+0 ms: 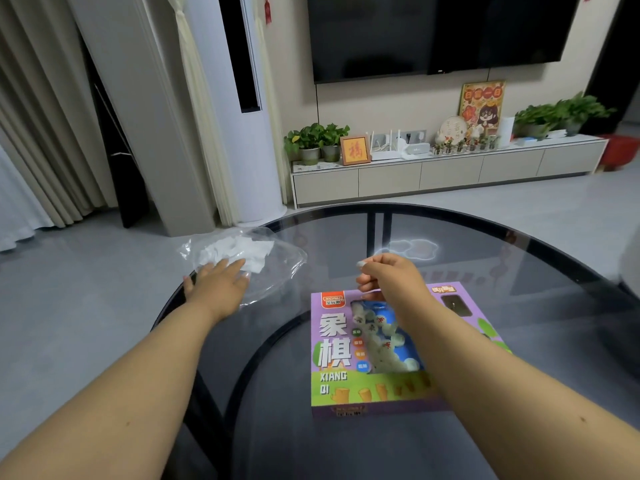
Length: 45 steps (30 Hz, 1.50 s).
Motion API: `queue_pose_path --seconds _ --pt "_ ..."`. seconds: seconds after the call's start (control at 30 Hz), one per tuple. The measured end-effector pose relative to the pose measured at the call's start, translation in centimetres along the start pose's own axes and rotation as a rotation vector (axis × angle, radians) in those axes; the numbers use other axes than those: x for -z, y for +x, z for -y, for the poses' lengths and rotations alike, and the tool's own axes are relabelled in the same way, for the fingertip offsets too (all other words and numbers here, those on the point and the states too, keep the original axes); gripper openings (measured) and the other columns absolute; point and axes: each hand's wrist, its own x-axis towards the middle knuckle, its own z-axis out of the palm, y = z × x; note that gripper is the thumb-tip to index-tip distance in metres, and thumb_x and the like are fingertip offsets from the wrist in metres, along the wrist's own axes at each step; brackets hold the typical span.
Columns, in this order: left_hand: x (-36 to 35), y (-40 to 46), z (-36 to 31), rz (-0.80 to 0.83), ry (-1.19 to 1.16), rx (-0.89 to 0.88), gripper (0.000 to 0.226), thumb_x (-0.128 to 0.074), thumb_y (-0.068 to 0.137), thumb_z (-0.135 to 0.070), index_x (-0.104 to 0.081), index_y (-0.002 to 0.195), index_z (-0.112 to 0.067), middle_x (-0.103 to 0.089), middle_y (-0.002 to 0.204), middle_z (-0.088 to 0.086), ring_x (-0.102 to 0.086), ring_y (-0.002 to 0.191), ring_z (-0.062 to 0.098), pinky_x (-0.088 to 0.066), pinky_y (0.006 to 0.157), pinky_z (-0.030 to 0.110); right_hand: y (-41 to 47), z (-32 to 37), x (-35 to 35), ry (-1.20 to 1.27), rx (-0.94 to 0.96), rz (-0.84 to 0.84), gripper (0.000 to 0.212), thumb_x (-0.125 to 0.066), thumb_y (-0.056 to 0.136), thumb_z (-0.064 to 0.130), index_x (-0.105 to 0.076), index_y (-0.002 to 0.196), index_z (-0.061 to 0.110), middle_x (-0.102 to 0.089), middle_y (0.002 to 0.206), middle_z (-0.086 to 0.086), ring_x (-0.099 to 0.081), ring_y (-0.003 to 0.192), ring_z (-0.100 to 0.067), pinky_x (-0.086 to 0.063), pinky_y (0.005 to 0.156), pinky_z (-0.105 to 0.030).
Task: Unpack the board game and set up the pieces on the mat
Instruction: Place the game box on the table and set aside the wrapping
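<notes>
The purple Xiangqi game box (332, 344) lies flat on the round glass table (450, 237), its window showing several pale round pieces (384, 336) in a blue tray. To the box's upper left, a clear plastic bag (277, 268) with a folded white sheet (242, 252) inside rests at the table's left rim. My left hand (218, 280) lies flat on the near edge of that bag, fingers spread and gripping nothing. My right hand (391, 275) hovers over the far edge of the box with fingers curled; I cannot tell whether anything small is pinched at the fingertips.
The table's dark rim curves close to the bag on the left, with grey floor beyond. A second, lower round tabletop (277, 393) shows through the glass. A TV cabinet (446, 174) and a standing air conditioner (242, 133) stand well behind.
</notes>
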Motion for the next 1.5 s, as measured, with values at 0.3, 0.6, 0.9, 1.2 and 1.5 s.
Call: queue_pose_path --seconds 0.3,0.6,0.9,1.2,1.5 --pt "-0.8 -10.1 -8.5 0.099 -0.433 -0.087 0.069 -0.042 0.095 -0.051 -0.021 0.150 -0.015 -0.026 0.155 0.008 -0.016 0.145 0.027 -0.020 0.114 0.041 -2.3 -0.7 7.0 -0.263 0.079 -0.332 0.013 -0.055 0.084 0.013 -0.056 0.072 0.019 -0.064 0.077 -0.006 -0.058 0.069 -0.021 -0.050 0.070 -0.036" --pt "-3.9 -15.2 -10.5 0.144 -0.282 -0.014 0.047 -0.035 0.098 -0.046 -0.064 0.109 -0.011 -0.060 0.109 0.014 -0.050 0.111 0.030 -0.035 0.101 0.033 -6.0 -3.2 13.3 -0.773 -0.299 -0.375 0.028 -0.055 0.087 0.037 -0.057 0.080 0.010 -0.061 0.082 -0.008 -0.059 0.086 -0.030 -0.040 0.066 -0.028" --pt "-2.7 -18.7 -9.0 0.117 -1.091 0.166 0.019 -0.048 0.099 -0.031 -0.056 0.107 -0.016 -0.072 0.094 0.007 -0.071 0.080 0.024 -0.059 0.063 0.037 -7.6 -4.3 11.8 -0.432 -0.204 -0.294 0.025 -0.057 0.089 0.024 -0.051 0.071 0.008 -0.060 0.080 -0.014 -0.058 0.071 -0.029 -0.044 0.062 -0.032" --pt "-2.2 -20.1 -8.2 0.098 -1.272 0.309 0.022 -0.041 0.102 -0.019 -0.058 0.111 -0.008 -0.072 0.095 0.013 -0.070 0.081 0.027 -0.053 0.052 0.030 -8.1 -4.3 11.2 -0.293 -0.266 -0.264 0.027 -0.064 0.086 0.029 -0.054 0.073 0.007 -0.068 0.090 -0.018 -0.067 0.085 -0.036 -0.054 0.077 -0.043" --pt "-2.0 -20.2 -8.4 0.093 -1.290 0.311 0.025 -0.041 0.102 -0.019 -0.063 0.095 -0.011 -0.072 0.085 0.009 -0.068 0.076 0.023 -0.050 0.062 0.030 -7.7 -2.5 11.3 -0.060 -0.381 -0.146 0.021 -0.054 0.095 0.022 -0.053 0.079 0.008 -0.065 0.076 -0.013 -0.061 0.062 -0.026 -0.052 0.058 -0.034"
